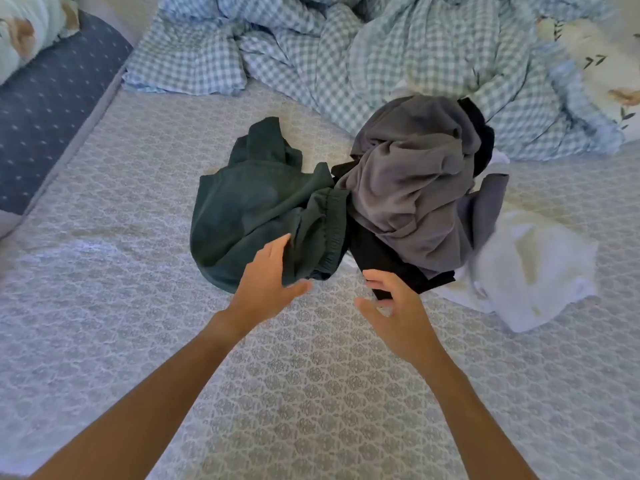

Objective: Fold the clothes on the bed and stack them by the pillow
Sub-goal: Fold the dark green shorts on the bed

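Reaching left hand (268,275) at green garment (256,209) edge

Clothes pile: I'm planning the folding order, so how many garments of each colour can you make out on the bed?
Dark green: 1
Grey: 1
Black: 1
White: 1
Total: 4 visible. More may be hidden beneath, and a blue-grey piece under the grey one may be separate.

We see the black garment (377,252) mostly buried under the crumpled grey garment (412,174); the checked blue-and-white duvet (346,53) runs past the top edge.
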